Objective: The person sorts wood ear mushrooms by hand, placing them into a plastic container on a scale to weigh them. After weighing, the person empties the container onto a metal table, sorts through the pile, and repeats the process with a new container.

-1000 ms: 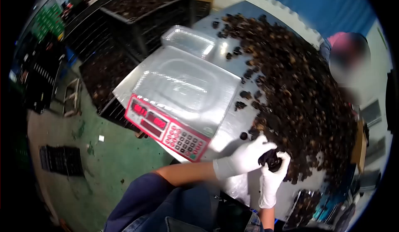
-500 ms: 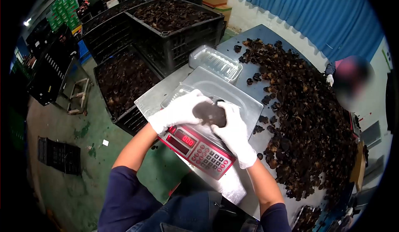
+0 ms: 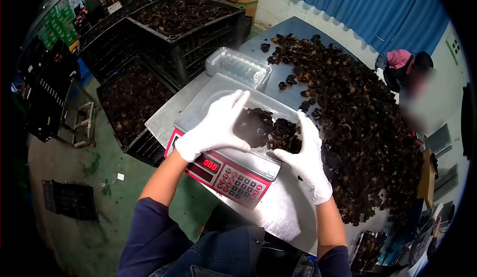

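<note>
My left hand, in a white glove, is over the scale's metal pan with fingers stretched and thumb apart. My gloved right hand is across from it, thumb and fingers spread at the pan's right side. Between them lie dark wood ear mushrooms, loosely bunched, with the right thumb close to their near edge. A smooth dark brown patch shows beside the left hand. Below the hands, the red-framed electronic scale has its display lit at 0.00.
Behind the scale stands a clear plastic tray. A large heap of wood ears covers the blue-grey table at right. Black crates full of them stand at left. Across the table is another person, with one gloved hand at the heap.
My hands have moved apart, having been cupped close around a dark bunch. More wood ears show between them now. The camera view has shifted, and the display still reads 0.00.
</note>
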Demonstrator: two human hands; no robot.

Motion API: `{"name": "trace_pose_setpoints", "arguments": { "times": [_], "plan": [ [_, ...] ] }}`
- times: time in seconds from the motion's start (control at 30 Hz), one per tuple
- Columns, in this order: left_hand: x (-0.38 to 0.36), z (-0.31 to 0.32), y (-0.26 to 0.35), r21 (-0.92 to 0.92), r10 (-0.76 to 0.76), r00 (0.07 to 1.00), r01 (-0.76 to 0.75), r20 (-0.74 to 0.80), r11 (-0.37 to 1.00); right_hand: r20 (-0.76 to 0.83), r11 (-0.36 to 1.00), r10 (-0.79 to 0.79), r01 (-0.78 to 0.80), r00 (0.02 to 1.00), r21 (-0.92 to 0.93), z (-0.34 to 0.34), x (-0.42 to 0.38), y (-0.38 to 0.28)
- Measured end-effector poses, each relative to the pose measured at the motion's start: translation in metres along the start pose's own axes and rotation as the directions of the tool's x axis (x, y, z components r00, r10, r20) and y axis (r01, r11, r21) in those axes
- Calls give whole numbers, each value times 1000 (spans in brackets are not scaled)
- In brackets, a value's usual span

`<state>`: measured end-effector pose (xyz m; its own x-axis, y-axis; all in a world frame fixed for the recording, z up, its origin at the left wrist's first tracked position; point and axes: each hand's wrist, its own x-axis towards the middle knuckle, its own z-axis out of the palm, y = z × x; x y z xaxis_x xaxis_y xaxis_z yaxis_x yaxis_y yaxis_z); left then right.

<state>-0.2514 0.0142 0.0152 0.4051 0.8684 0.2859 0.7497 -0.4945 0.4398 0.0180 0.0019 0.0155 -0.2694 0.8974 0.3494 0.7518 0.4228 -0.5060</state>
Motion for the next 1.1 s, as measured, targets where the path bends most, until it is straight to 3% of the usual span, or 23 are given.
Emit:
{"name": "trace_pose_setpoints", "arguments": {
  "times": [0.03,0.1,0.17,0.2,0.23,0.27,0.3,0.33,0.37,0.43,0.47,0.5,0.57,0.6,0.63,0.7,0.73,0.77,0.83,0.87,0.97,1.07,1.1],
  "plan": [
    [-7,-4,3,25,-9,998,11,-67,1000,48,977,64,-72,997,200,-17,2,-17],
    [-18,-8,15,26,-62,989,66,-133,997,-155,957,133,-87,979,276,-9,-17,8],
    [-34,-4,29,-36,-94,937,87,-336,996,-158,857,320,-214,934,469,-22,-34,14],
    [-37,0,49,-97,-35,901,-7,-431,995,-189,860,365,-253,912,442,-29,-45,23],
    [-44,10,63,-123,11,917,-65,-398,990,-241,896,364,-268,900,355,-30,-59,40],
    [-46,28,80,-265,-1,947,-89,-321,960,-289,922,354,-280,890,267,-29,-73,59],
    [-57,47,102,-450,-59,989,-10,-138,893,-369,962,251,-272,895,-4,-31,-88,75],
    [-60,76,115,-376,116,981,-168,-159,911,-371,942,182,-270,911,-199,-35,-101,97],
    [-59,99,135,-439,215,972,-233,-93,867,-375,934,156,-260,914,-245,-38,-117,118],
    [-64,156,159,-485,317,942,-229,107,844,-377,734,185,-382,908,-561,-40,-162,161],
    [-63,167,169,-493,338,905,-178,258,852,-401,670,261,-464,878,-579,-43,-184,176],
    [-62,179,180,-498,341,904,-177,259,849,-428,591,337,-542,839,-598,-48,-206,185],
    [-60,200,198,33,174,766,-247,619,968,-465,607,371,-589,804,-533,-63,-237,190],
    [-59,206,200,157,251,721,-447,645,881,-476,649,370,-588,798,-482,-68,-250,186],
    [-63,211,201,146,267,709,-463,652,874,-481,679,368,-584,796,-446,-71,-262,180],
    [-74,214,198,385,372,732,-639,571,666,-509,741,405,-599,760,-305,-70,-278,168],
    [-77,209,189,286,471,743,-637,476,716,-516,759,370,-572,772,-312,-69,-277,152],
    [-74,197,191,187,437,712,-615,550,766,-549,759,393,-597,738,-259,-59,-289,154],
    [-85,216,184,98,427,859,-469,284,878,-483,712,508,-663,713,-231,-54,-285,126],
    [-90,225,181,19,407,903,-413,141,910,-498,727,440,-622,748,-291,-44,-294,133],
    [-99,254,171,-115,354,923,-340,148,934,-464,717,478,-636,746,-284,-37,-291,125],
    [-73,209,178,-98,252,865,-233,434,968,-483,719,443,-621,755,-311,-36,-292,137],
    [-57,200,183,-98,254,860,-235,443,967,-491,694,451,-639,745,-331,-38,-288,137]
  ]
}}
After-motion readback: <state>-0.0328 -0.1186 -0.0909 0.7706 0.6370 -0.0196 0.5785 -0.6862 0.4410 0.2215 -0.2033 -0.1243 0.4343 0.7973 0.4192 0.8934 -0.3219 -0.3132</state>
